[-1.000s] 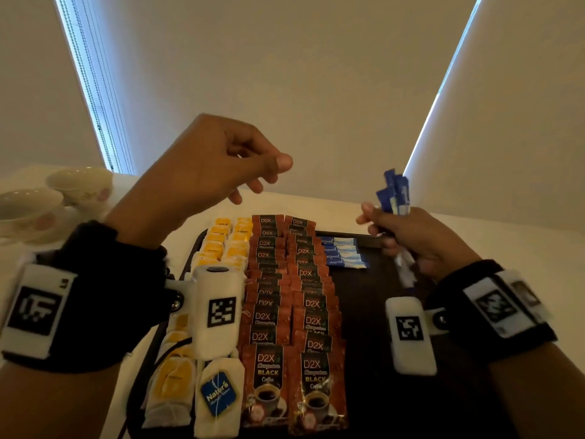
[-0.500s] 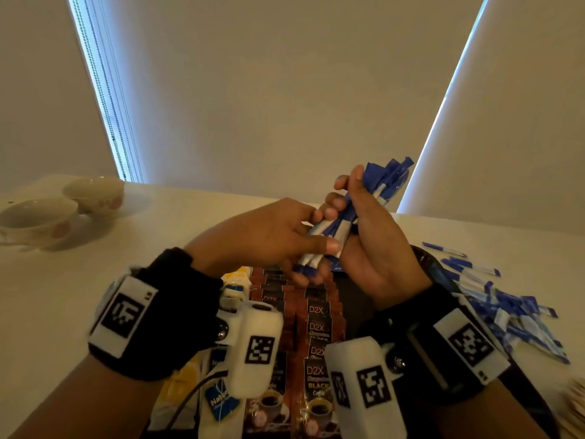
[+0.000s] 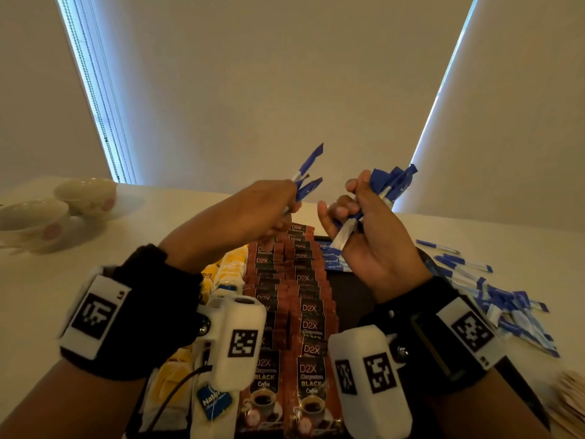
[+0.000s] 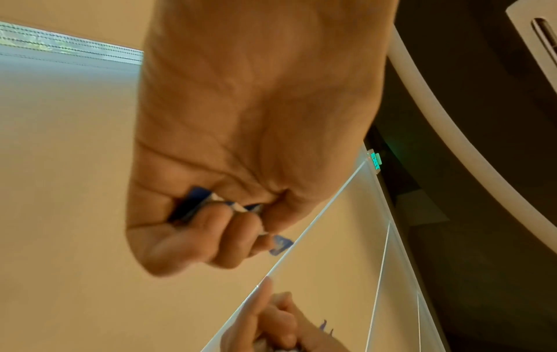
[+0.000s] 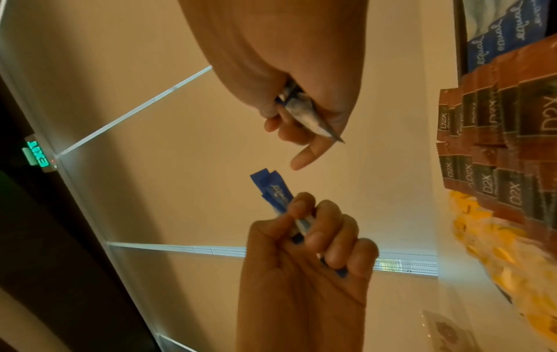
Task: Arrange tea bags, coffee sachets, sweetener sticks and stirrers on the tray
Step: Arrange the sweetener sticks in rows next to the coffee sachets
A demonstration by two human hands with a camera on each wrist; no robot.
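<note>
Two cups (image 3: 47,213) stand at the far left of the desk (image 3: 38,296), well apart from the tray (image 3: 354,289). On the tray, yellow tea bags (image 3: 229,270) fill the left side, and brown coffee sachets (image 3: 304,308) run in two overlapping rows beside them.

Above these rows the left hand (image 3: 240,217) is raised, its fingers (image 4: 241,228) curled round a few blue sweetener sticks (image 3: 308,182) whose ends poke up past the knuckles. Just beside it, not touching, the right hand (image 3: 373,242) grasps a thicker bunch of sticks (image 3: 392,182), with the forefinger loose. Under the right hand a few sticks (image 3: 332,258) already lie flat at the tray's far end. Further right, a loose pile of sticks (image 3: 506,305) lies on the desk, and pale stirrers (image 3: 569,397) show at the frame's edge.

The likely risk is a stick slipping from either bunch, since they are thin, smooth and held near one end. A fallen stick could disturb the overlapped sachets. Lowering the left wrist with its strapped camera could also nudge the tea bags.
</note>
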